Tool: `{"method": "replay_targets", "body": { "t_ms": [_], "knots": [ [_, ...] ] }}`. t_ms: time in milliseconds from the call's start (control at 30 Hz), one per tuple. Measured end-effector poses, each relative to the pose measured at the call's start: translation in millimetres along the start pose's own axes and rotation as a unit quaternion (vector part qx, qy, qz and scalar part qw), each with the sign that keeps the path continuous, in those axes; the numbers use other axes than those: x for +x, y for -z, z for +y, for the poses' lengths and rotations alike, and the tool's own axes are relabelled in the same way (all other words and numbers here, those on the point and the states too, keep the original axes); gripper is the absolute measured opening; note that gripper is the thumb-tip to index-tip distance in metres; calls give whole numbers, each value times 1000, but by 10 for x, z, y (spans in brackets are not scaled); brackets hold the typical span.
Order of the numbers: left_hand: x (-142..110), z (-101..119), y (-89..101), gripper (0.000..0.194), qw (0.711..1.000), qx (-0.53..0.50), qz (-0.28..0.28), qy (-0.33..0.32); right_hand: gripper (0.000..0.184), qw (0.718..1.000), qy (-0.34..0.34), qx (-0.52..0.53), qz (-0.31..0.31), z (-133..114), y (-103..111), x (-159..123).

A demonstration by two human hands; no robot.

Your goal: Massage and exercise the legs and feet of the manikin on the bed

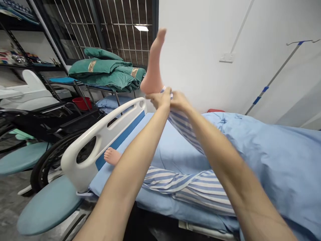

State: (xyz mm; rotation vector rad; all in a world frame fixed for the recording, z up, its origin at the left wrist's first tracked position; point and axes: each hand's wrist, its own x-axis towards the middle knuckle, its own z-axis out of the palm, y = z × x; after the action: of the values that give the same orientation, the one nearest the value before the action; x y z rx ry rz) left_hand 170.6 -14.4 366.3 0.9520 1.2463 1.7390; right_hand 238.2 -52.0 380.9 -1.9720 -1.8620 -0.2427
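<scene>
My left hand and my right hand both grip the lower end of a raised leg, just above the ankle, on its blue-and-white striped trouser leg. Above my hands, the bare foot points upward. It looks smooth, and I cannot tell whether it belongs to a person or a care manikin. The other striped trouser leg lies flat on the bed, and its bare foot rests on the light blue sheet. The body above the legs lies outside the view.
A white bed rail runs along the near left side of the bed. Beyond it stand a black wheelchair and a red bucket. Green folded blankets sit on a rack, and a drip pole leans at right.
</scene>
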Motion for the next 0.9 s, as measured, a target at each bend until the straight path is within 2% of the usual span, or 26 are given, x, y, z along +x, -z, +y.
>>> {"method": "replay_targets", "body": {
  "t_ms": [100, 200, 300, 367, 467, 600, 767, 833, 900],
  "knots": [
    [-244, 326, -295, 62, 996, -35, -56, -63, 45, 998, -3, 21, 66, 242, 423, -57],
    [-329, 458, -496, 41, 982, -78, -124, -115, 48, 995, -4, 31, 97, 374, 654, -107],
    [-257, 424, -506, 32, 978, -91, -136, -127, 49, 994, -4, 39, 103, 365, 615, -99],
    [-163, 336, -393, 44, 987, -64, -107, -106, 49, 995, -11, 38, 95, 289, 446, -62],
    [20, 98, -119, 68, 997, -31, -58, -50, 49, 997, -29, 25, 66, 103, 34, 10],
    [365, -502, 279, 71, 998, -26, 21, 57, 47, 1000, -29, 9, -5, -201, -734, 76],
    [817, -1655, 857, 57, 970, -4, 99, 222, 49, 994, -11, -25, -103, -564, -1987, -6],
    [914, -2158, 1109, 48, 951, 5, 112, 289, 49, 988, 2, -42, -148, -663, -2525, -123],
    [939, -2627, 1333, 35, 945, -7, 98, 312, 49, 980, 6, -58, -192, -714, -3023, -275]
  ]
}}
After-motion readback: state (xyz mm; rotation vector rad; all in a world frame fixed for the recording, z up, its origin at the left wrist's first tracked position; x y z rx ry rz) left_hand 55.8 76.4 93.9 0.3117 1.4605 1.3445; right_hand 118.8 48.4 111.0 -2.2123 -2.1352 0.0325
